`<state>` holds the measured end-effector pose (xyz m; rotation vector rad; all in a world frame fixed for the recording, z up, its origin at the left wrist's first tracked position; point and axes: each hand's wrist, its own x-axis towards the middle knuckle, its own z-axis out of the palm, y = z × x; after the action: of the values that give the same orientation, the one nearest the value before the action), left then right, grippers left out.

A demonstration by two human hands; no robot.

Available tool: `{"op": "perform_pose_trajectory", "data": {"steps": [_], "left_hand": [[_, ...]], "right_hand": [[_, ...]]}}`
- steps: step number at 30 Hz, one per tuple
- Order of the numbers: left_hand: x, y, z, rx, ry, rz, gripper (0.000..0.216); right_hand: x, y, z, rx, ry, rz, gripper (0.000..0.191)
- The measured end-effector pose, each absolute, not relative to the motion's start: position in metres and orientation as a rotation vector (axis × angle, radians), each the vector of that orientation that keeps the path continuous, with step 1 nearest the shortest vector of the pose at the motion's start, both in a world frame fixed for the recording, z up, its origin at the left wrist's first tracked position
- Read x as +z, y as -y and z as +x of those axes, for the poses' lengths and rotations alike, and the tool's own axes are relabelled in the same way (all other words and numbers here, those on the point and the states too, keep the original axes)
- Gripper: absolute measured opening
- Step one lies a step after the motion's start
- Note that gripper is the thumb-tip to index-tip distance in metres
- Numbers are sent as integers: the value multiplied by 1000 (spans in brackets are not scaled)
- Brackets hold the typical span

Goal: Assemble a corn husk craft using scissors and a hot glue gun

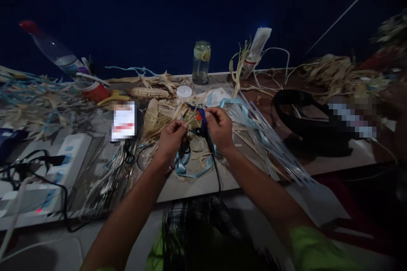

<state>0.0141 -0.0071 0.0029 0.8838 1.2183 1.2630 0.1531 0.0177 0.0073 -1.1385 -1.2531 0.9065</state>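
Note:
Over the cluttered table, my left hand [174,134] is closed in a pinch on a thin, pale strip of corn husk [190,123]. My right hand [218,126] has thumb and forefinger pinched at the back end of a blue glue gun [204,126] with an orange part. The gun's black cord [217,173] runs down over the table edge. Below the hands a light blue ribbon [193,173] lies in loops. Dry husk pieces lie around and behind the gun. What exactly sits between the right fingertips is partly hidden.
Clear glue sticks [280,148] lie to the right, by a black band-like object [295,114]. Left are a lit phone [124,122], metal wires [119,182] and a power strip [65,169]. Behind stand a corn cob [149,92], a jar [201,65] and a tilted bottle [57,51].

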Motion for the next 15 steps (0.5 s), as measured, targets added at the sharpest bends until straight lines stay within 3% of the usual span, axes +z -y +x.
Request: {"op": "perform_pose_trajectory", "data": {"steps": [15], "left_hand": [[9,9,17,1153,-1118,844,20]], "right_hand": [[2,-18,143,1254,1309,-1061,16]]}}
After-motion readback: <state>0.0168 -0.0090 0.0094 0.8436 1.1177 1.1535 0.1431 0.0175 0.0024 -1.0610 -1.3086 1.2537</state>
